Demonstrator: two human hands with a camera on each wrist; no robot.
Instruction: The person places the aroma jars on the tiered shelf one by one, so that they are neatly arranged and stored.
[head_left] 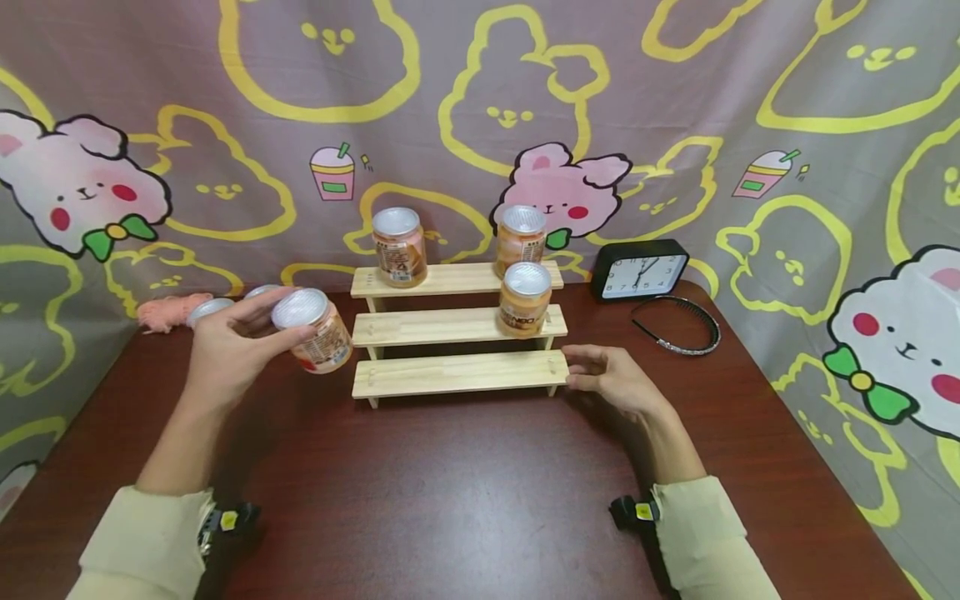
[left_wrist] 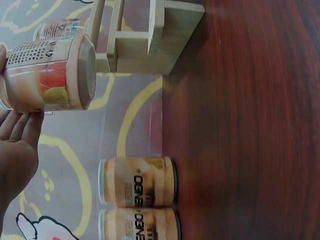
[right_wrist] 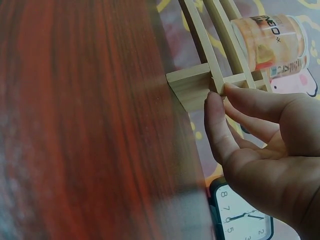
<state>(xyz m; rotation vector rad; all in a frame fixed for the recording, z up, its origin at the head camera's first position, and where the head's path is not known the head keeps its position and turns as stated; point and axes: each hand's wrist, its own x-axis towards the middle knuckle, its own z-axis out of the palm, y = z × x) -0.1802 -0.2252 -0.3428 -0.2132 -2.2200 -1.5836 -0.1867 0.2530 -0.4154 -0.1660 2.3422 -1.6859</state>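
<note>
My left hand (head_left: pixel 234 343) grips a jar (head_left: pixel 322 340) with a silvery lid and an orange fruit label. It is held up in the air, slightly tilted, left of a three-step wooden display rack (head_left: pixel 459 377). The left wrist view shows the held jar (left_wrist: pixel 47 75) with fingers along its side. At the right end of the rack's lowest step, my right hand (head_left: pixel 617 379) pinches the board's corner between thumb and fingers (right_wrist: pixel 220 125). Similar jars stand on the rack: one on the top step's left (head_left: pixel 400 248), another at its right (head_left: pixel 517 242), and one on the middle step's right (head_left: pixel 525 302).
Two more jars (left_wrist: pixel 140 182) stand side by side on the table behind my left hand, near a pink fluffy bundle (head_left: pixel 171 312). A black-framed clock (head_left: pixel 641 271) and a headband (head_left: pixel 686 325) are right of the rack. A patterned curtain (head_left: pixel 450 108) hangs behind.
</note>
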